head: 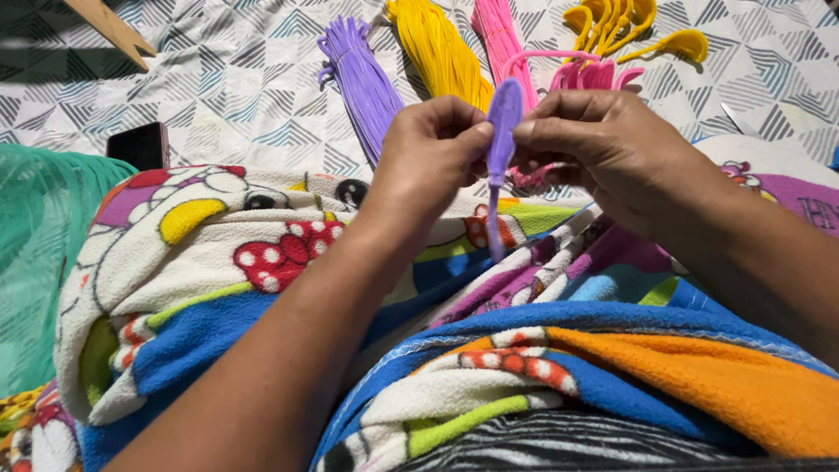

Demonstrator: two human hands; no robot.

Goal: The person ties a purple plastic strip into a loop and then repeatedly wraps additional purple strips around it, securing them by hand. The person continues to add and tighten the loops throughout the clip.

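Both hands meet over a bright cartoon-patterned blanket [262,262] spread across the person's lap, and that blanket is the handiest thing to place everything by. Just above its upper edge, the left hand [433,144] and the right hand [603,149] pinch a purple petal-shaped piece [503,122] between them, fingers drawn in narrow, thumb and fingertips pressing on it from both sides. The piece stands upright, its thin tail hanging down over the blanket. Under the right hand a few pink strips [594,74] curl, and some look tucked against its palm, though I cannot tell whether it grips them. Beyond the blanket, on the grey-and-white patterned sheet [245,79], lie bundles of strips side by side: a purple bundle [363,74] nearest the left hand, a yellow bundle [441,48] next to it, then a pink bundle [502,35]. Farther out, yellow petal-shaped pieces [629,26] sit in a small heap. Off the blanket's left corner rests a dark phone [140,144], beside green netting [39,253].
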